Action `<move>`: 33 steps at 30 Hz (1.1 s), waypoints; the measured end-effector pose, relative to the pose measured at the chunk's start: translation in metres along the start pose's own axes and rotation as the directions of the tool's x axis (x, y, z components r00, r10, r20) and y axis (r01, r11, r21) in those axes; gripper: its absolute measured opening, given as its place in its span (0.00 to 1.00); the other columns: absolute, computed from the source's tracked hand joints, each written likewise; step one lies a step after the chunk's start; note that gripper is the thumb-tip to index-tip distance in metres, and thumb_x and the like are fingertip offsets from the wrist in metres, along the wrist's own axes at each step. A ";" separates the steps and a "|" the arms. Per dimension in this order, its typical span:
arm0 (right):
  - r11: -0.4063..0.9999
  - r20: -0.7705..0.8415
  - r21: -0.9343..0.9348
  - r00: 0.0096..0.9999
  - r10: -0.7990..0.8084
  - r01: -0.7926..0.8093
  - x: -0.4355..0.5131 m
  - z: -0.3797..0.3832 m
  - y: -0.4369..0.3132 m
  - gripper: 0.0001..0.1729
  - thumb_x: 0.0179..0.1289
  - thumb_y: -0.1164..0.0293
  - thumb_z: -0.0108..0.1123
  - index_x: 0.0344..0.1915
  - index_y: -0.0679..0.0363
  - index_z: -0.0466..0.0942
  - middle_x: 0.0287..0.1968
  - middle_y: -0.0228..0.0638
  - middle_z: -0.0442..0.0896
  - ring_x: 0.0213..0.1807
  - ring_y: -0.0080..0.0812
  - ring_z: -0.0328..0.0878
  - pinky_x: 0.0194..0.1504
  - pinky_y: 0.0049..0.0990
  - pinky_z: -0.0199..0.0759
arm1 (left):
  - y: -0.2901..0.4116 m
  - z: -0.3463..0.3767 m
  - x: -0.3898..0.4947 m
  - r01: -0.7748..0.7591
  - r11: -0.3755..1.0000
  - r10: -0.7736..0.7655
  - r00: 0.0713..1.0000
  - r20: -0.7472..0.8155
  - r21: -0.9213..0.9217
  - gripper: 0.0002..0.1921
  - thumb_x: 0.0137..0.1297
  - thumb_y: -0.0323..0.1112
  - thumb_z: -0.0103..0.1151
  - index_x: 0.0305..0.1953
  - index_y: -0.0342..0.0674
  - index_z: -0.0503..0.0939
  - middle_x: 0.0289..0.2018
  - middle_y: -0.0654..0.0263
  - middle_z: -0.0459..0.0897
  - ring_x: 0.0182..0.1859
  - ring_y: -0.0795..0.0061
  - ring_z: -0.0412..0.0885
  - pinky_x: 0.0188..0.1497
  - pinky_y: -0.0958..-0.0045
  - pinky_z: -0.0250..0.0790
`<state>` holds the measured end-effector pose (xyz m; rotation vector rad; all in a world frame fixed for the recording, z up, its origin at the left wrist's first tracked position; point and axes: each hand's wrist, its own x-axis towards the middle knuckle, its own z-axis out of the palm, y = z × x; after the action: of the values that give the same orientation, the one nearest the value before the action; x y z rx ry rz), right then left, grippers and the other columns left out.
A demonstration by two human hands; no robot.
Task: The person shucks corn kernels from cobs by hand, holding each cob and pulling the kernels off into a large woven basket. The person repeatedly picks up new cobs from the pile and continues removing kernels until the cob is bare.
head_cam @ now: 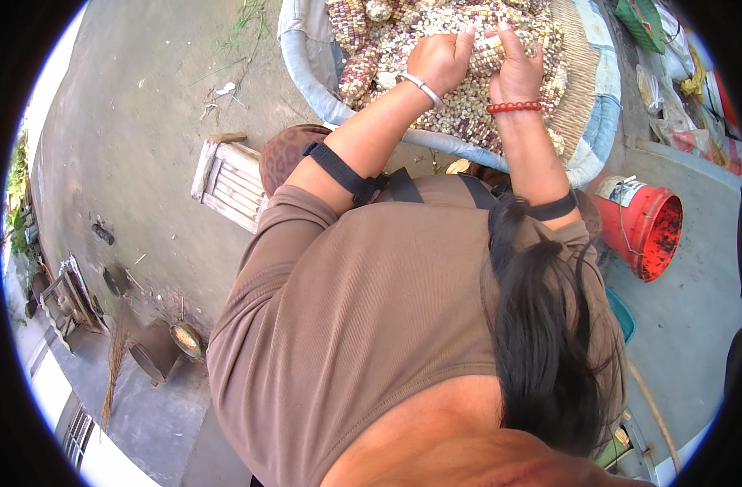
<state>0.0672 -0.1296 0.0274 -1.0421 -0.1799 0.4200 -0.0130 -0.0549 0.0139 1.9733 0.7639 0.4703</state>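
A multicoloured corn cob [488, 59] lies between my two hands, over a basket filled with loose kernels. My left hand [439, 66], with a silver bangle at the wrist, is curled at the cob's left end, thumb raised; its fingertips are hidden. On the cob's right side my right hand [518, 73] closes around it, with a red bead bracelet at the wrist. Loose pale and purple kernels [447, 125] lie under both hands. Whole cobs [359, 70] rest along the basket's left side. Blue cloth covers the rim of the woven basket [603, 112].
A red bucket [627, 210] lies tipped on its side at my right. To my left stands a small slatted bamboo stool [234, 179]. A straw broom [113, 371] and a bowl of yellow grain [187, 339] are farther left. Plastic bags [681, 131] lie at the upper right.
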 end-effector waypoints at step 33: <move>0.974 0.268 0.180 0.959 0.088 -0.139 0.014 -0.025 -0.017 0.11 0.48 0.79 0.58 0.35 0.62 0.73 0.33 0.32 0.77 0.37 0.26 0.74 0.44 0.25 0.66 | 0.020 0.014 0.020 0.413 0.801 -0.376 0.910 0.173 -0.434 0.16 0.59 0.42 0.49 0.29 0.31 0.76 0.21 0.65 0.73 0.20 0.78 0.68 0.20 0.71 0.63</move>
<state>0.0926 -0.1514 0.0285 -0.8020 -0.3056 0.6665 0.0160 -0.0576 0.0250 1.3307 0.8937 0.2841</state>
